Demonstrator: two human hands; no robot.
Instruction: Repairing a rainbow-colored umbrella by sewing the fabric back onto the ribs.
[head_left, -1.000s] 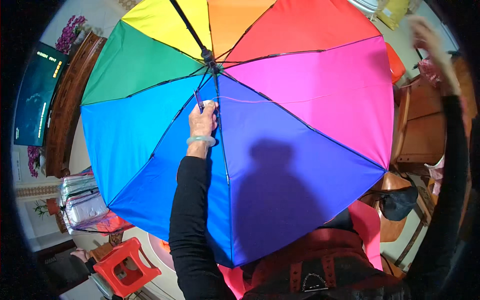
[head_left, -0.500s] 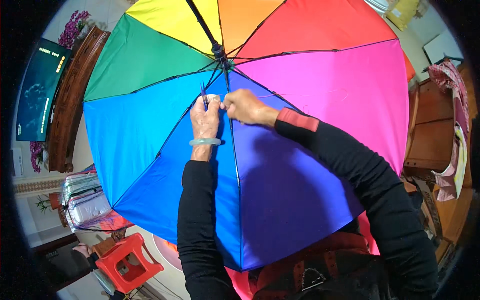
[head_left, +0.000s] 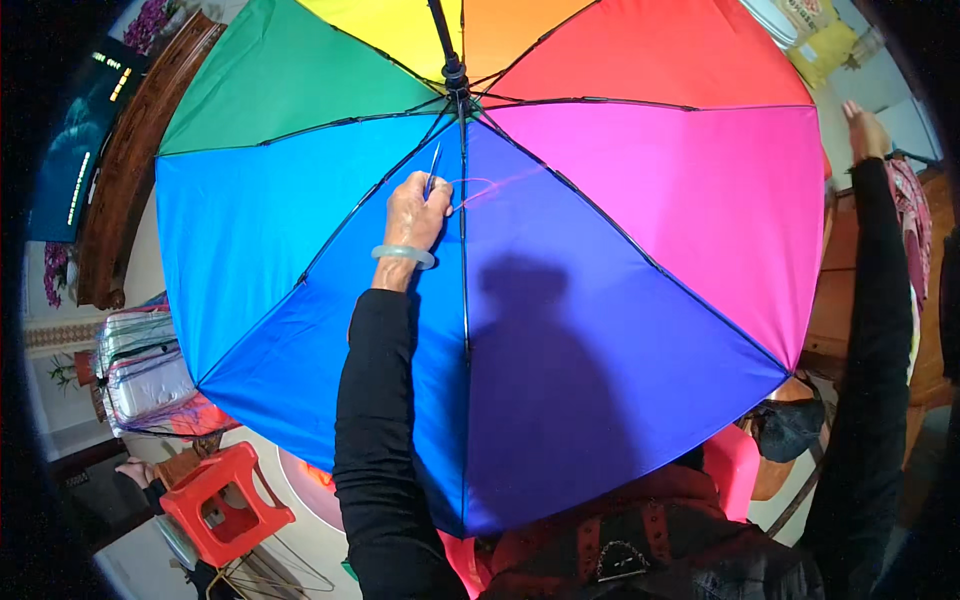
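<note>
An opened rainbow umbrella [head_left: 560, 400] spreads before me, its inside with black ribs and black shaft [head_left: 445, 40] facing me. My left hand [head_left: 412, 212], with a pale green bangle on its wrist, is closed round slim blue pointed snips [head_left: 433, 170], tips upward, over the blue panel beside a rib. Pink thread [head_left: 485, 182] loops from its fingers across that rib toward the upper right and fades against the pink panel. Out past the umbrella's right edge, my right hand [head_left: 868, 132] is raised with its fingers drawn together; what they hold is too small to make out.
A red plastic stool [head_left: 215, 500] and a bundle of clear-wrapped things [head_left: 150, 365] stand at the left. Behind them are a wooden cabinet [head_left: 135, 170] and a screen [head_left: 85, 150]. Wooden furniture [head_left: 835, 280] with draped cloth stands at the right. A pink seat [head_left: 735, 465] shows beside me.
My right hand has moved from beside the left hand far out to the right. The left hand keeps the snips near the same rib. Thread now loops at its fingers; the view has shifted slightly.
</note>
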